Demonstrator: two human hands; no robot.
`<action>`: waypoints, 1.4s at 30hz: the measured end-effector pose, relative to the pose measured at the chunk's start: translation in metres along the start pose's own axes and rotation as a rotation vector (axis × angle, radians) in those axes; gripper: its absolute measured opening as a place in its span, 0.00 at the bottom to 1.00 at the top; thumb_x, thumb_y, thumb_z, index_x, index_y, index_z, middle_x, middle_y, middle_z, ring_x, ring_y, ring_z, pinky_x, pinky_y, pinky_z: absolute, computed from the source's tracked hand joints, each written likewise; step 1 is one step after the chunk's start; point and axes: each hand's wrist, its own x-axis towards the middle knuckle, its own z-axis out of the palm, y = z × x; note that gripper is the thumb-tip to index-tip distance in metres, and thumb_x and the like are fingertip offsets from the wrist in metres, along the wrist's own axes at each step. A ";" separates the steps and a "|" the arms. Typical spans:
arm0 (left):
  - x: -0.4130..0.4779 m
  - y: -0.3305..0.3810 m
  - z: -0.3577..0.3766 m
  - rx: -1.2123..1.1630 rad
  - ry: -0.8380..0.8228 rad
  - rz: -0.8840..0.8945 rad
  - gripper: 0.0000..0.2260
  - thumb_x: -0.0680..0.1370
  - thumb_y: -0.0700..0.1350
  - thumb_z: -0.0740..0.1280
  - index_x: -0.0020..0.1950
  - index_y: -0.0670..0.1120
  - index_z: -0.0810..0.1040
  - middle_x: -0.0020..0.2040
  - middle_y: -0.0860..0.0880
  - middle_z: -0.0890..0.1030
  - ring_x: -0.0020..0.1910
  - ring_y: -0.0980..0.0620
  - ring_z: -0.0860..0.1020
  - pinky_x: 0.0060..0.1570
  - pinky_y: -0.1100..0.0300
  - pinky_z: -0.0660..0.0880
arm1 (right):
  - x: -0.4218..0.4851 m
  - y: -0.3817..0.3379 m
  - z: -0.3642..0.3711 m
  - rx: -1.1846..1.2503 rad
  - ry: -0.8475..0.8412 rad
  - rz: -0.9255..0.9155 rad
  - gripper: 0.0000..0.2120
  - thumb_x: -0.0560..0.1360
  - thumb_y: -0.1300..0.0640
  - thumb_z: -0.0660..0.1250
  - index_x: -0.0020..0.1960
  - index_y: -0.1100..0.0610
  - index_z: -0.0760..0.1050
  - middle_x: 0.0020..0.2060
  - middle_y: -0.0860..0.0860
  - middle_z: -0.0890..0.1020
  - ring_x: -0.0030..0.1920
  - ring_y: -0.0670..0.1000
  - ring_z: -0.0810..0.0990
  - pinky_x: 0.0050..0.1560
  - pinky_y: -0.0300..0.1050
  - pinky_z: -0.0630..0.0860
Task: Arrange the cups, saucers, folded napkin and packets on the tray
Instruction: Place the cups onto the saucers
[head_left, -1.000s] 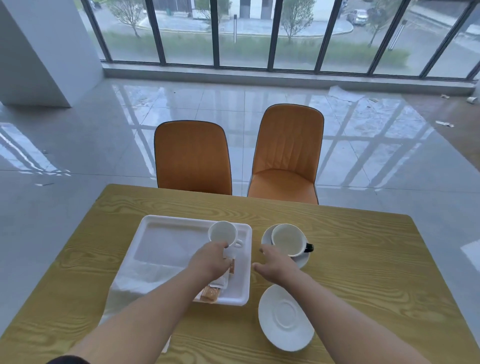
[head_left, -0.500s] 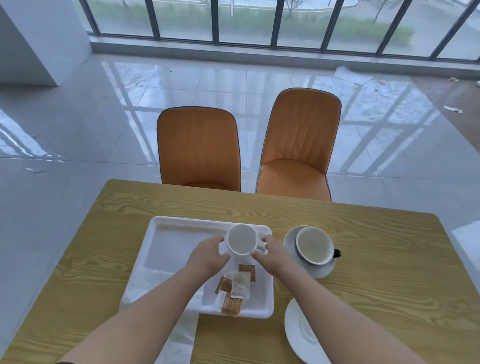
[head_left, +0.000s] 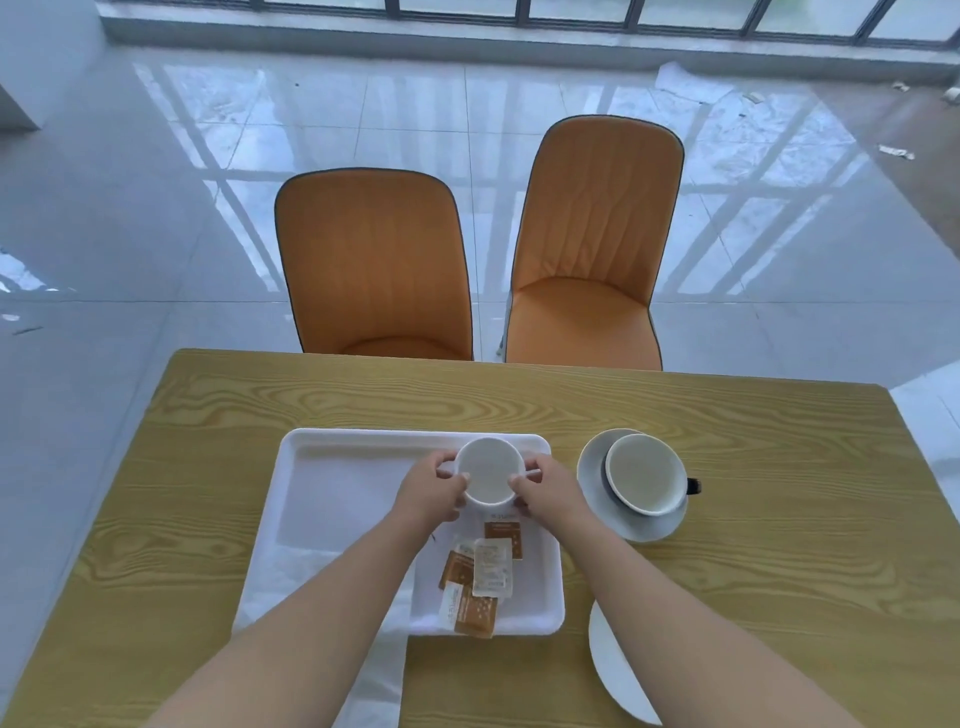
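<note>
Light: bright, soft daylight from windows (head_left: 457, 4) at top | Glare: pale window-frame reflections on glossy floor (head_left: 311, 156) | Shadows: weak, diffuse | Quality: slightly soft, wide-angle bending at edges, white tray (head_left: 337, 493) nearly washed out

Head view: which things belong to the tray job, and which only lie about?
Job: white plastic tray, white ceramic cup, dark-handled cup on white saucer, empty white saucer, brown packets, white napkin.
Lying about: two orange chairs, floor litter.
</note>
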 end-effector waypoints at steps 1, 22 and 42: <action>0.000 0.000 0.000 -0.017 -0.010 -0.007 0.15 0.78 0.41 0.66 0.65 0.50 0.75 0.51 0.41 0.81 0.43 0.45 0.83 0.46 0.50 0.82 | 0.001 0.000 0.001 0.004 0.003 -0.006 0.03 0.75 0.57 0.67 0.48 0.51 0.77 0.43 0.53 0.84 0.41 0.53 0.83 0.53 0.61 0.81; -0.071 0.006 0.016 -0.171 -0.016 0.120 0.18 0.77 0.33 0.62 0.62 0.50 0.77 0.47 0.39 0.80 0.41 0.46 0.80 0.45 0.52 0.82 | -0.061 0.008 -0.032 0.113 -0.041 -0.141 0.03 0.77 0.60 0.67 0.50 0.55 0.79 0.42 0.56 0.85 0.39 0.51 0.82 0.49 0.52 0.82; -0.163 -0.033 0.129 -0.150 -0.042 0.107 0.13 0.78 0.35 0.67 0.60 0.49 0.77 0.46 0.43 0.79 0.43 0.45 0.81 0.50 0.45 0.82 | -0.149 0.110 -0.109 0.121 -0.059 -0.073 0.05 0.79 0.59 0.67 0.53 0.56 0.80 0.47 0.57 0.85 0.40 0.51 0.81 0.45 0.48 0.81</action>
